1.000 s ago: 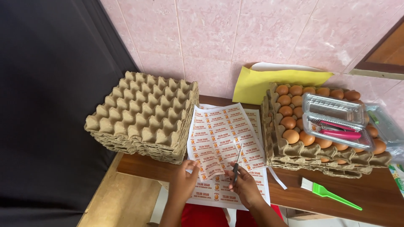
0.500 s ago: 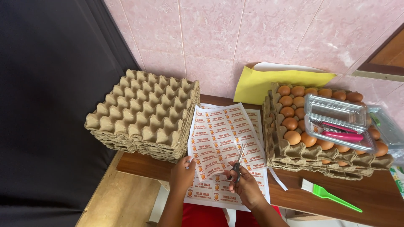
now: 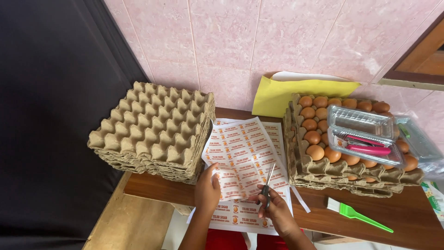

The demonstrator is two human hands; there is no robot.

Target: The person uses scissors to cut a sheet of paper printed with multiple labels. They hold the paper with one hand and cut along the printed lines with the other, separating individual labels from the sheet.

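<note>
Stack of empty egg trays (image 3: 152, 134) stands at the worktop's (image 3: 407, 227) left end. Left hand (image 3: 206, 190) pinches the label sheet's (image 3: 243, 155) left edge, lifting it off the worktop. Right hand (image 3: 276, 209) grips scissors (image 3: 267, 185), blades parted at the sheet's lower edge. Filled egg trays (image 3: 323, 153) and a green brush (image 3: 358, 215) lie to the right.

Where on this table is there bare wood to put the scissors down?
Bare wood shows on the table at the front right, between the egg-filled trays and the green brush, and past the brush toward the right edge. A thin strip lies below the empty trays. The middle is covered by label sheets.
</note>
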